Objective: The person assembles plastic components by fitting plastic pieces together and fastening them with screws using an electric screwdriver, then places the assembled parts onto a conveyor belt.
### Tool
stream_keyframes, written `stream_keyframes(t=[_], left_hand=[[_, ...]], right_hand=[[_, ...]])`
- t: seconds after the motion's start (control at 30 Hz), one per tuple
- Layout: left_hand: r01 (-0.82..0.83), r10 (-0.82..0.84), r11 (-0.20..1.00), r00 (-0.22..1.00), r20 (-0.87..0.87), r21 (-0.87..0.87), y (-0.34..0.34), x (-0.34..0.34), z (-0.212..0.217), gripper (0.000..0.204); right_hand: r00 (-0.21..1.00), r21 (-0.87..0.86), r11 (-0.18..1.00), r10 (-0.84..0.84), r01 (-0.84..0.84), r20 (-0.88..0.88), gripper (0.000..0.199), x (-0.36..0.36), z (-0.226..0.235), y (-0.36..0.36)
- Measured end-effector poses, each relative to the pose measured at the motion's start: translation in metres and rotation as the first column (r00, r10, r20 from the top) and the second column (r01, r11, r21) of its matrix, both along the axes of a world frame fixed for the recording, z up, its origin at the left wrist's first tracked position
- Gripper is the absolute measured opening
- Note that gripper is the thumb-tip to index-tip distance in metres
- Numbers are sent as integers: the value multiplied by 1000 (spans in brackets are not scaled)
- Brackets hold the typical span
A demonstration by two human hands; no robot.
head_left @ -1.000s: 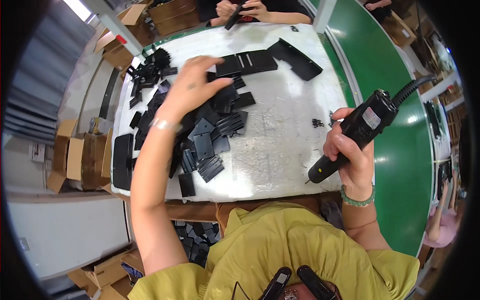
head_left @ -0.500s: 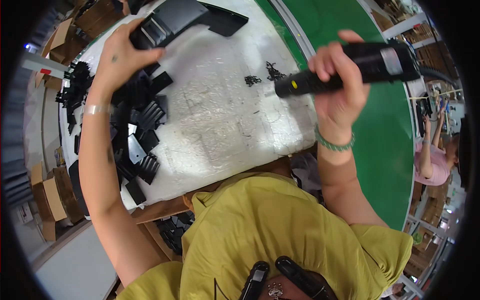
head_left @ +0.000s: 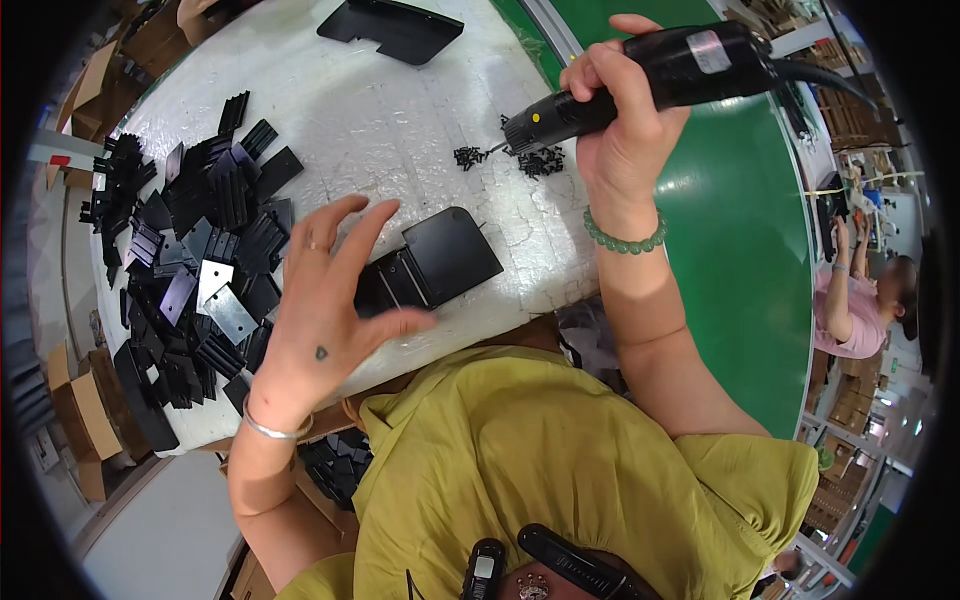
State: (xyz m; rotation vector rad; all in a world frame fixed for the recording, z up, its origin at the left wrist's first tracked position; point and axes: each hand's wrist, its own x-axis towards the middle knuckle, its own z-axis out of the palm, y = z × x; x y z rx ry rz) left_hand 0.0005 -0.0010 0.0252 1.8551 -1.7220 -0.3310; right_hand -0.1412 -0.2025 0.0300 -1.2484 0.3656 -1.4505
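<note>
Here, the right hand (head_left: 625, 110) is gripping a black electric screwdriver (head_left: 640, 80) in a closed fist, its bit tip pointing down at a small heap of black screws (head_left: 520, 158) lying on the white worktop (head_left: 400, 130). The left hand (head_left: 325, 300) is spread open with fingers splayed, holding nothing, and is hovering over the near end of a black plastic part (head_left: 435, 260) that lies flat near the worktop's front edge; whether the palm is touching the part cannot be told. A pile of black finned pieces and flat plates (head_left: 200, 250) is lying to the left, and a larger black moulding (head_left: 390, 28) sits at the far edge. The step in hand appears to be picking up a screw on the bit while the other hand is steadying the part. The next move probably calls for the bit, once loaded, to be carried across to a hole in the part, with the left hand pressing the part firmly down.
</note>
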Motion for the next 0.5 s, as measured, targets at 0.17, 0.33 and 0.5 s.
stream_keyframes(t=[0.17, 0.33, 0.5], left_hand=[[170, -163, 954, 985, 47, -247, -73, 9, -24, 30], [199, -196, 918, 980, 44, -344, -114, 0, -43, 19], [202, -201, 920, 979, 39, -337, -104, -6, -30, 14]], right_hand=[[998, -40, 998, 52, -51, 40, 30, -8, 15, 9], [979, -56, 986, 161, -155, 122, 30, -15, 26, 18], [940, -146, 946, 309, -288, 145, 35, -26, 36, 23]])
